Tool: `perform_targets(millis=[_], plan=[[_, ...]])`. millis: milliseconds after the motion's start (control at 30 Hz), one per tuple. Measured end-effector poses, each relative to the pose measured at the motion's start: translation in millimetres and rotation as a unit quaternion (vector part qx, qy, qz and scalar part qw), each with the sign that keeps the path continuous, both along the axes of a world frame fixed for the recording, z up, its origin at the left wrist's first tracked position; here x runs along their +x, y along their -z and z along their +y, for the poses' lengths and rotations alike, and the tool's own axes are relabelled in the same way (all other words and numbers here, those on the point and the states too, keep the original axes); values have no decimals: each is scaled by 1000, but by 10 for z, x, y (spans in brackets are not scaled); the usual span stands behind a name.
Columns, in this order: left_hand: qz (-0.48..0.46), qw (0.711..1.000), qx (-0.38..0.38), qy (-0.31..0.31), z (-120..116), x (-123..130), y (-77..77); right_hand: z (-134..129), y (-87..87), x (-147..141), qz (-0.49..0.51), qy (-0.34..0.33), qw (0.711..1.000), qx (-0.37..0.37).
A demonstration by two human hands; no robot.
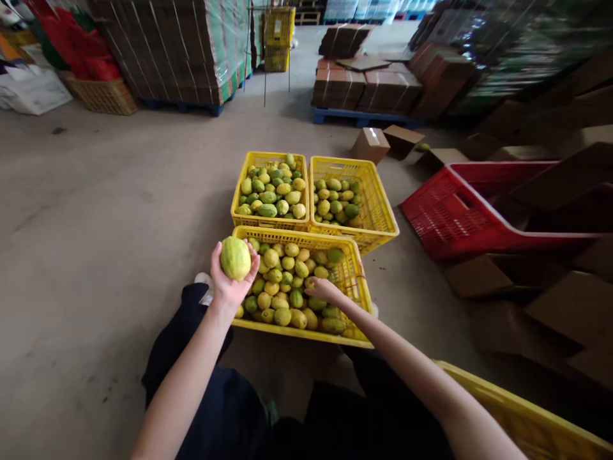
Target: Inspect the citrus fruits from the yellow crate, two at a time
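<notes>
My left hand (pixel 231 281) cups 1 green fruit (pixel 235 258), loose grip; could roll off. Right hand (pixel 322 289) reaches into near crate (pixel 357 284), grip unclear.

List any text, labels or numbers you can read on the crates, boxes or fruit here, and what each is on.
None can be read.
Wrapped carton stacks: green and red print, too blurred to read.
Small carton on the floor: a pale patch on top, no legible text.
Yellow crates, red crate: no marking shows.
Fruit in the left hand: no sticker shows.
</notes>
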State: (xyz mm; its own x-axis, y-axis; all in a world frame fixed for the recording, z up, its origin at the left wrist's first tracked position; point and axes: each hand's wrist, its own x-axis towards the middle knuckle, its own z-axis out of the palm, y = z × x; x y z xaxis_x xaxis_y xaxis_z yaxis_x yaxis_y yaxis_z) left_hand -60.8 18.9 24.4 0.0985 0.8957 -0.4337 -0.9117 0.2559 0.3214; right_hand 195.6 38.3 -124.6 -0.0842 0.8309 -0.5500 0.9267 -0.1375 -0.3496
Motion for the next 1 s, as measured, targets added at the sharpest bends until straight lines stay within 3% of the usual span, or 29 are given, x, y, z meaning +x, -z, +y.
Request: perform_targets(millis=[100, 267, 400, 500, 600, 700, 867, 933, 1000], plan=[[-15, 997, -67, -23, 1, -15, 17, 224, 298, -56, -55, 41, 997, 45], [91, 987, -128, -39, 16, -60, 177, 427, 662, -165, -104, 74, 989, 77], [255, 964, -75, 16, 49, -97, 322, 511, 771, -228, -106, 76, 988, 86], [273, 959, -63, 32, 81, -75, 347, 538, 733, -224, -96, 81, 988, 87], [190, 978, -77, 25, 103, -18, 309, 490, 574, -168, -74, 88, 990, 85], [124, 989, -81, 25, 104, 39, 275, 355, 284, -74, -33, 81, 992, 95], [194, 978, -67, 43, 79, 96, 307, 28, -363, 71, 41, 66, 986, 146], [212, 974, -62, 48, 75, 112, 328, -112, -607, 93, 137, 102, 970, 170], [184, 979, -68, 53, 75, 125, 345, -247, -816, 84, 275, 158, 932, 175]])
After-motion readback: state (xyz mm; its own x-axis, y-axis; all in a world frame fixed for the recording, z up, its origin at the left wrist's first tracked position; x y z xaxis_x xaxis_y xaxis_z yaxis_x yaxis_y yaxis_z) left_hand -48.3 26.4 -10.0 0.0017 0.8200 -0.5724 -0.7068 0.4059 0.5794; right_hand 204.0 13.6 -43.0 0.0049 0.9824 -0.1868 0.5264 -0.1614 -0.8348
